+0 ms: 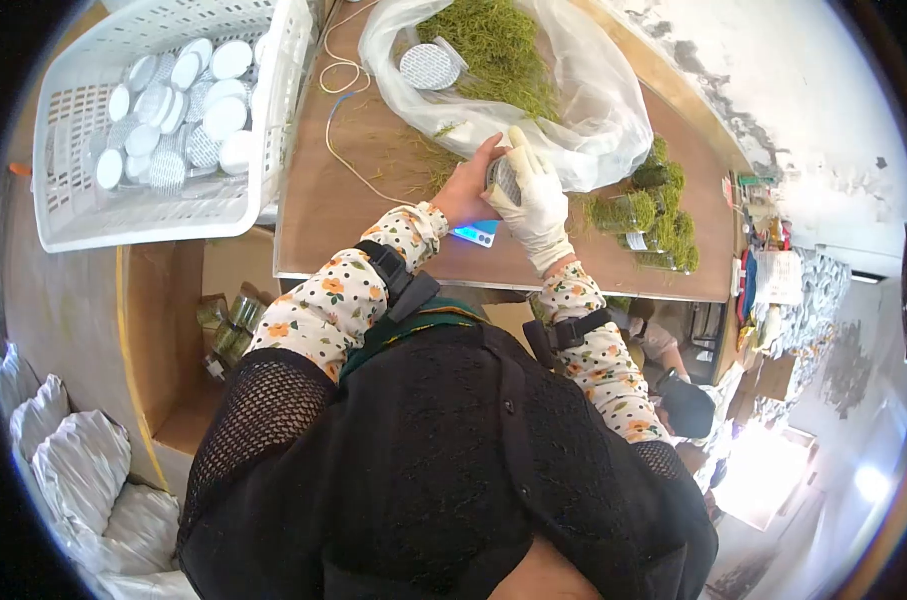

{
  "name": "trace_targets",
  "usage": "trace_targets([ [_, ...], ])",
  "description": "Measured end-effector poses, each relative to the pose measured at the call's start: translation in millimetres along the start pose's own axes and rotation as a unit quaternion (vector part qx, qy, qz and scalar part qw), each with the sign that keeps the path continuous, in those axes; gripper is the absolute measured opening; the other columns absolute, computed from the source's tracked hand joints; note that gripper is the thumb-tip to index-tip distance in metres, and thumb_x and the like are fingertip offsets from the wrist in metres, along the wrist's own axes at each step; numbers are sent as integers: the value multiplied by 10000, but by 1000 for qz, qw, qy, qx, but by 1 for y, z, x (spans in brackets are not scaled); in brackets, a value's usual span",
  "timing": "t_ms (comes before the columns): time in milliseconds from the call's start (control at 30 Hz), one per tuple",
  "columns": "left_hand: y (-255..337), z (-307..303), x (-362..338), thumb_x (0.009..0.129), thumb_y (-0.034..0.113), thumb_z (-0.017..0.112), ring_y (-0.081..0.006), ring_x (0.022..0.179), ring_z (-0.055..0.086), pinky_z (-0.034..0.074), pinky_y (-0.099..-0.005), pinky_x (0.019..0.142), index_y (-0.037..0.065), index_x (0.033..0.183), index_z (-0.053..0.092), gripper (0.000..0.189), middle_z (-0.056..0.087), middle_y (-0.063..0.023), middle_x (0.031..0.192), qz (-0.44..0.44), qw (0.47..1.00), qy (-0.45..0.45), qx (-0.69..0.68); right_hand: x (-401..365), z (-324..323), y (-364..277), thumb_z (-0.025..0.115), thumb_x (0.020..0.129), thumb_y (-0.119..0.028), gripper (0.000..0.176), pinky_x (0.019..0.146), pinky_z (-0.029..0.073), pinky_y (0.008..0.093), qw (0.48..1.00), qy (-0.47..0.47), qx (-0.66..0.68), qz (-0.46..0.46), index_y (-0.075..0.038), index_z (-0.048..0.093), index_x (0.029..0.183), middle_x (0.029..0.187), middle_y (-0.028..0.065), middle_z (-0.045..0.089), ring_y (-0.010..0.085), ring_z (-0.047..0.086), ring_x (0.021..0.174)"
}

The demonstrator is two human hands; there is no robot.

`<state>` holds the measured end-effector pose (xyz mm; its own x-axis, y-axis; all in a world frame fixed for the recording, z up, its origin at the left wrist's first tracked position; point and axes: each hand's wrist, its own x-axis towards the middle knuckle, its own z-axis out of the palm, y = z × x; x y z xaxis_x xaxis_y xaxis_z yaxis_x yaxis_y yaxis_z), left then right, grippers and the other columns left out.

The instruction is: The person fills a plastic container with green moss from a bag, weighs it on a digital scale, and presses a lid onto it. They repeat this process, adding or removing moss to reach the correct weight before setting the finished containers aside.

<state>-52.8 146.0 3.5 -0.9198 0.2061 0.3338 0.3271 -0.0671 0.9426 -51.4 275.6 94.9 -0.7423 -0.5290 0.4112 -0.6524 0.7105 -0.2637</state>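
Both my hands meet over the table, around a round jar with a patterned lid (503,181). My bare left hand (465,190) grips its left side. On its right side is my right hand (531,205), in a pale glove, its fingers pressed round the jar. Just below them sits a small scale (475,233) with a lit blue display, partly hidden by my hands. Beyond my hands lies a clear plastic bag (603,110) with dried green strands (493,50) and a patterned round lid (429,67) in it.
A white basket (143,225) of round lids is at the upper left. Several filled jars (628,212) stand at the table's right. A white cord (338,150) crosses the table (373,250). More jars (243,312) sit in a cardboard box below. Another person (685,405) is at lower right.
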Motion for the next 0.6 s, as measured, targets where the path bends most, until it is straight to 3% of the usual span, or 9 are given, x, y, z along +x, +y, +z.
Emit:
trace_targets([
  [333,14,-6,-1,581,182,874,-313,1250,480,387,-378,1036,13,1471,91,1198,468,-201,1353,-3,999,-29,-15,6,-3,0,738,648,-294,522,900,462,417,992,-76,-45,-90,-43,578,1078,1322,197,501,355,543,1098],
  [600,5,-4,1,548,152,867,-368,1181,524,426,-397,984,-29,1450,117,1186,514,-229,1287,12,999,-14,36,9,-15,4,729,691,-247,512,935,424,402,985,-138,-77,-75,-49,581,1140,1274,152,544,346,529,1127],
])
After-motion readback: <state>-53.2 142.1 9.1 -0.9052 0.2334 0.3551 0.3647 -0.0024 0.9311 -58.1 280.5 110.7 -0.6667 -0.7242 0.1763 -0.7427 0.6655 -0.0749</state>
